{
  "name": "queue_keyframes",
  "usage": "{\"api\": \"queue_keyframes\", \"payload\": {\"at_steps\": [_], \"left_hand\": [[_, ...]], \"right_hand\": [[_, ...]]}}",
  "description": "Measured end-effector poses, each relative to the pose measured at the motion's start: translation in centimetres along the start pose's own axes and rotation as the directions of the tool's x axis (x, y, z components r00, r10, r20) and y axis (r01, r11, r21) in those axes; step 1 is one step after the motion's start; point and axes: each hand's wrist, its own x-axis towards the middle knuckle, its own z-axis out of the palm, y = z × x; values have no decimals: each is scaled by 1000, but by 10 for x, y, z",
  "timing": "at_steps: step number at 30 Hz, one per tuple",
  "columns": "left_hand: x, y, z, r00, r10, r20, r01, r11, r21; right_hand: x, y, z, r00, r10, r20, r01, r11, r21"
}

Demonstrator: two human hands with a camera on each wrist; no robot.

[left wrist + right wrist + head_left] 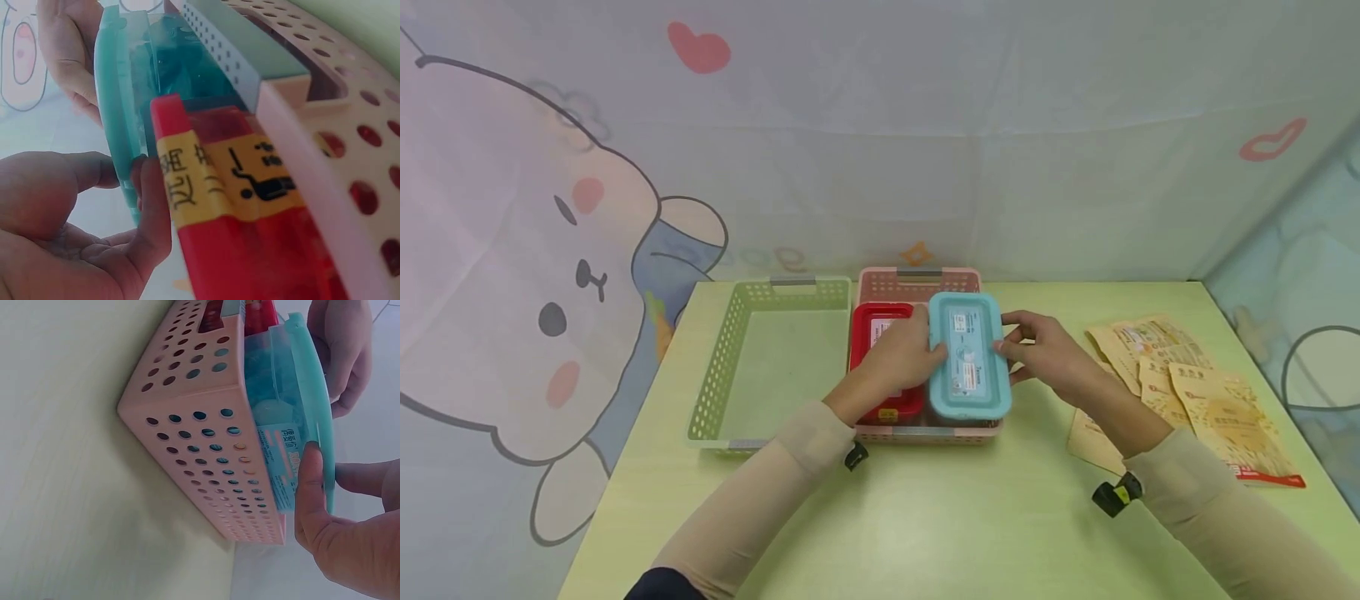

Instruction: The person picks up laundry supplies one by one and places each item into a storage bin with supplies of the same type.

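A turquoise-lidded plastic box (968,354) with a see-through body sits partly inside the pink perforated basket (925,435), at its right side. My left hand (904,354) pinches the left rim of its lid, thumb on top and fingers beneath. At the opposite rim, my right hand (1043,352) pinches the lid likewise, as the right wrist view also shows. Beside it in the basket lies a red box (904,404), partly covered by my left hand; a yellow label with dark print (187,178) runs over its edge. Things inside the turquoise box are blurred.
A light green perforated basket (715,375) stands left of the pink one. Several yellowish printed packets (1232,412) lie overlapping on the table (925,525) at the right. Behind the table hangs a printed cloth (850,183).
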Motion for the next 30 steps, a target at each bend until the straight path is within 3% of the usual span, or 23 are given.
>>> {"api": "queue_keyframes", "payload": {"at_steps": [7,16,22,30], "left_hand": [[3,-2,5,1000,-24,2,24,997,73],[7,2,14,997,-61,51,51,984,170],[9,5,16,996,-69,65,55,980,190],[12,15,16,986,-156,56,140,964,224]], "right_hand": [[1,7,2,1000,20,16,-19,1000,-11],[0,14,4,999,37,38,-35,998,-49],[1,17,6,998,33,45,-30,998,-54],[3,20,6,998,44,45,-41,998,-57]]}}
